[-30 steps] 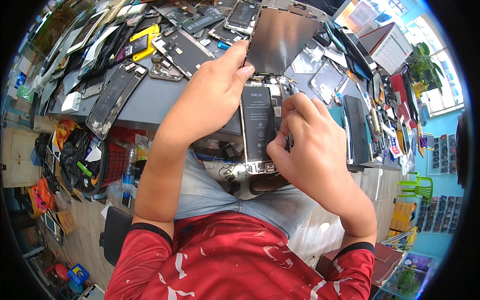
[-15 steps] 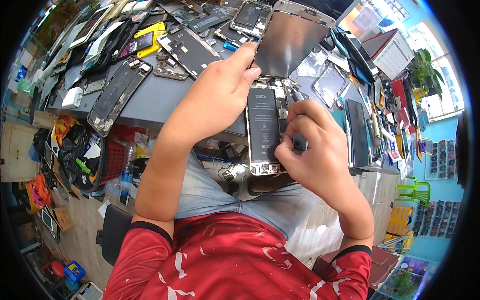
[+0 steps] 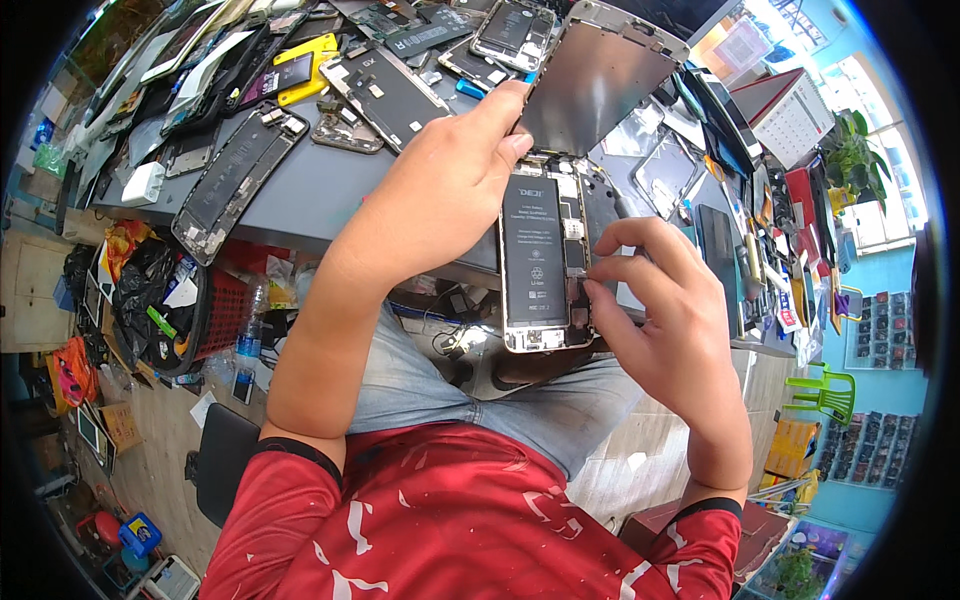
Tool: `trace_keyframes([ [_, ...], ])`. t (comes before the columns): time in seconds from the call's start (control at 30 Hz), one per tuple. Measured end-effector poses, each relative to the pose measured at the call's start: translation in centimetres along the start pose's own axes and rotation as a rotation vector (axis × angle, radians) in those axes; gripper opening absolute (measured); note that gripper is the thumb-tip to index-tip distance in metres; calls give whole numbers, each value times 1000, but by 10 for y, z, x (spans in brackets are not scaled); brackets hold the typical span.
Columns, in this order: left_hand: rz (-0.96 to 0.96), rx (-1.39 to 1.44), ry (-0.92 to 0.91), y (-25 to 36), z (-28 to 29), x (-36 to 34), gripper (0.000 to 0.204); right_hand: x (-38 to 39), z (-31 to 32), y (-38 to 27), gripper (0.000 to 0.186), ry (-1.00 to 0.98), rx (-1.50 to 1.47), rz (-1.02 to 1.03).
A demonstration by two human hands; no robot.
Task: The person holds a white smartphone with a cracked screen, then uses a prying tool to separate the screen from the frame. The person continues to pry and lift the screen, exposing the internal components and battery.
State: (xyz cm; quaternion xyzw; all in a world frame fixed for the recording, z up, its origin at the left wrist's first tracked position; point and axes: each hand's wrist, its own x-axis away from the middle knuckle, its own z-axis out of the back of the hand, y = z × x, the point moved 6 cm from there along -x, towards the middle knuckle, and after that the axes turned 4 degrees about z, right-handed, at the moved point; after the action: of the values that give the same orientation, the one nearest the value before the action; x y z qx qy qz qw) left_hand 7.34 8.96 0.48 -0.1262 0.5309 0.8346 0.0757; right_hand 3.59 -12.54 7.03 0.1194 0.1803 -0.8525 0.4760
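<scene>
An opened smartphone [image 3: 507, 290] is tilted up at the table's near edge, its black battery [image 3: 535, 250] showing inside. Its screen panel [image 3: 597, 88], metal back showing, stands raised at the phone's far end. My left hand [image 3: 455, 165] is closed on the panel's lower left edge, thumb over the rim. My right hand [image 3: 665, 305] is at the phone's right side, thumb and index tips close together by the inner edge. From behind its fingers sticks out a slim dark pen-like tool [image 3: 622, 204]; the rest of it is hidden.
Several opened phones and loose parts crowd the grey table [image 3: 320, 190], including a phone shell [image 3: 240, 180] at the left. A red basket [image 3: 222, 315] of scraps stands below on the left. At the right are stacked phones [image 3: 727, 130], tools and a desk calendar [image 3: 785, 118].
My right hand has shifted right, off the phone's lower right part, and its thumb and index have loosened from a tighter curl. The slim tool moved with it. My left hand keeps its hold.
</scene>
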Motion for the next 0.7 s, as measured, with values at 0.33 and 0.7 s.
trace_keyframes([
  [0.33, -93, 47, 84, -2, -3, 0, 43, -15, -8, -4, 12, -105, 55, -2],
  [0.7, -42, 19, 52, 2, -1, 5, 44, -20, -25, -5, 25, -183, 135, -17],
])
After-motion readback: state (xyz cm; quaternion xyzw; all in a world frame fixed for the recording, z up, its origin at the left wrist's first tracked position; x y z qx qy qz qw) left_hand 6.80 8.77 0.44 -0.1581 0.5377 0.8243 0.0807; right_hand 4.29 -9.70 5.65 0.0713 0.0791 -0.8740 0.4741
